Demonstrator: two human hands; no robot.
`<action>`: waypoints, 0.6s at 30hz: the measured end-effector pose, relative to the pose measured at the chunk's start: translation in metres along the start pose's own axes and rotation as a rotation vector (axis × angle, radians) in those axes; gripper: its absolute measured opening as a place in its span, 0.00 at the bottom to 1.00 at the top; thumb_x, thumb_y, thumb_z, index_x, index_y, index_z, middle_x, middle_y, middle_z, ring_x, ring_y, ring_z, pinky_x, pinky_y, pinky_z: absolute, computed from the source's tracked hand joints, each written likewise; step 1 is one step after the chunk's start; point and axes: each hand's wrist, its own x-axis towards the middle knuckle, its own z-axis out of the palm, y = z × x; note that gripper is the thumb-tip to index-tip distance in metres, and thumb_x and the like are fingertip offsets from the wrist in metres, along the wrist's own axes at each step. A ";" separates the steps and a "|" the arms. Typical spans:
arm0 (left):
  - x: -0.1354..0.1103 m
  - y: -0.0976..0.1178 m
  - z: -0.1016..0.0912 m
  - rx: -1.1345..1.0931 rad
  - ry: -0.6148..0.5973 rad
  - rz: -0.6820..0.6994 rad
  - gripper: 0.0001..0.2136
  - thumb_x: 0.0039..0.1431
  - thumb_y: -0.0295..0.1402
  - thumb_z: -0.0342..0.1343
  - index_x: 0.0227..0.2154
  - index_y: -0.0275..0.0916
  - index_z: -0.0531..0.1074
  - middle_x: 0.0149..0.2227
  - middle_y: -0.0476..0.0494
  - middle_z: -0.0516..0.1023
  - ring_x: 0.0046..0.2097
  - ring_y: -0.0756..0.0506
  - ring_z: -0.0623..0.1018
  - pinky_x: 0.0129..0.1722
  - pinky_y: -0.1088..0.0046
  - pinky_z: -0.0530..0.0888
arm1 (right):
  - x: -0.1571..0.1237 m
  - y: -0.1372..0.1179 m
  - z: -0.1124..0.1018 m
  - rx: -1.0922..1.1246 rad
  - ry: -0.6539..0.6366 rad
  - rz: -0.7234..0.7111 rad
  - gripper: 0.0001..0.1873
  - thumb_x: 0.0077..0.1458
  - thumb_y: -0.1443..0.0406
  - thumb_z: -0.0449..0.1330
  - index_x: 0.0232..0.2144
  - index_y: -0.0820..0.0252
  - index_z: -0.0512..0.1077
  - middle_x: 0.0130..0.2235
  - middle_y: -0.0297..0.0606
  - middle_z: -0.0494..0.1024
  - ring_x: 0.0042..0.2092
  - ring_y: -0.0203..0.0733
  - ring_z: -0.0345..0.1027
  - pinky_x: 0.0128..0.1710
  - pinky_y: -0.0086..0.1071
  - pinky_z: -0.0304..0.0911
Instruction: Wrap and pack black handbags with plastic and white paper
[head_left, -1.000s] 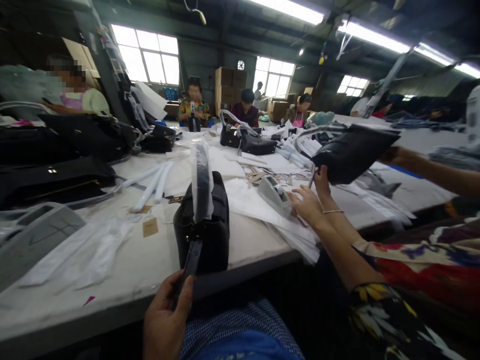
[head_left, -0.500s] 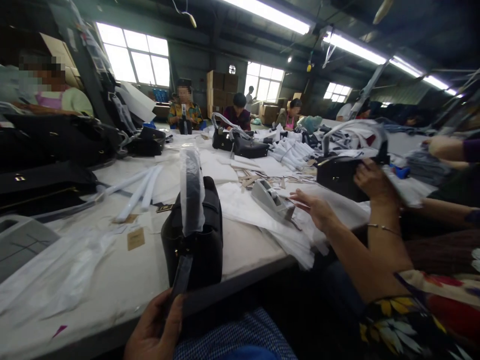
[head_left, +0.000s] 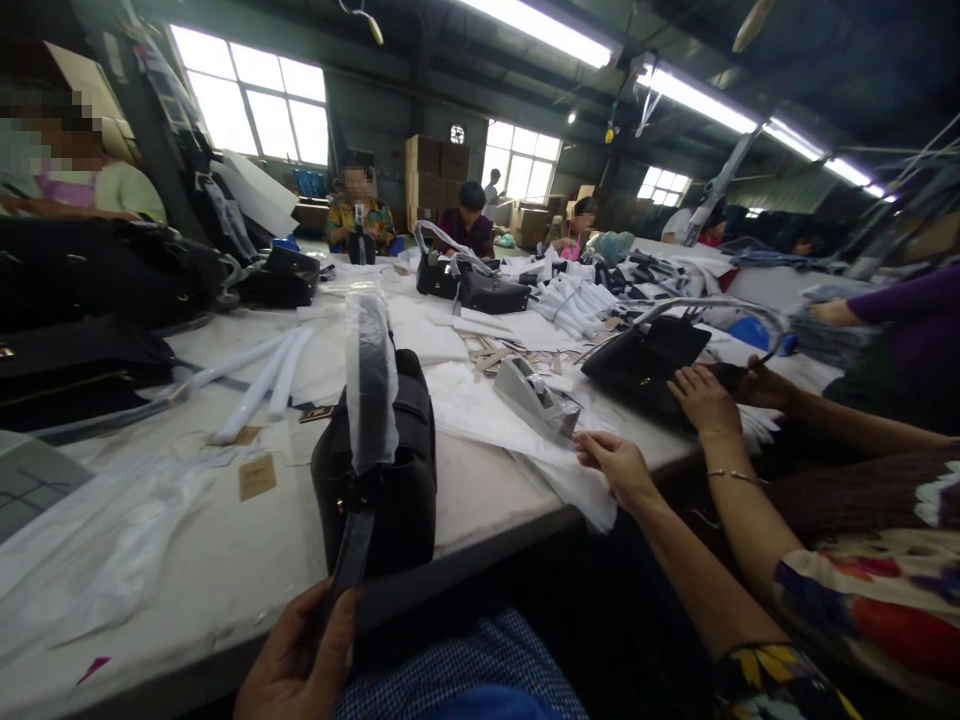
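Note:
My left hand (head_left: 300, 645) is closed, thumb against fingers, on the dark lower strap (head_left: 354, 548) of a black handbag (head_left: 409, 440). The bag stands upright near the table's front edge. Its raised handle (head_left: 371, 385) is wrapped in clear and white film. Reaching out to the right, my right hand (head_left: 619, 468) pinches at the cutting end of a grey tape dispenser (head_left: 532, 395). Its fingertips are closed on what appears to be the end of the tape, though the clear strip is hard to make out.
To the right, a co-worker's hands (head_left: 705, 400) hold another black handbag (head_left: 637, 375). White foam sheet (head_left: 480, 410) lies under the dispenser. Black bags (head_left: 90, 270) are heaped at left, near white tubes (head_left: 262, 385) and a brown tag (head_left: 257, 477). Several people sit across the table.
My right hand's fingers, stretched towards the dispenser before, have closed at its cutting end. The co-worker's bag has tilted and moved left. My left hand still holds the strap.

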 end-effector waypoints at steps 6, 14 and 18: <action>-0.010 0.005 0.006 -0.099 0.005 0.064 0.32 0.43 0.54 0.68 0.46 0.36 0.75 0.29 0.48 0.76 0.25 0.52 0.67 0.23 0.77 0.67 | -0.099 -0.034 0.066 0.038 -0.544 -0.115 0.19 0.53 0.52 0.68 0.34 0.63 0.79 0.29 0.38 0.80 0.29 0.35 0.72 0.33 0.28 0.69; -0.017 0.014 0.004 -0.031 -0.033 0.259 0.19 0.55 0.47 0.62 0.43 0.38 0.77 0.42 0.40 0.81 0.45 0.40 0.79 0.46 0.68 0.74 | -0.182 -0.055 0.169 0.102 -0.986 -0.052 0.17 0.56 0.54 0.65 0.28 0.63 0.78 0.23 0.34 0.76 0.23 0.31 0.67 0.24 0.24 0.62; -0.019 0.011 0.004 0.003 -0.008 0.349 0.16 0.58 0.44 0.61 0.42 0.38 0.78 0.42 0.39 0.81 0.45 0.40 0.79 0.48 0.66 0.73 | -0.184 -0.054 0.187 -0.056 -0.902 -0.104 0.19 0.57 0.54 0.63 0.23 0.63 0.76 0.20 0.34 0.75 0.21 0.32 0.65 0.22 0.25 0.59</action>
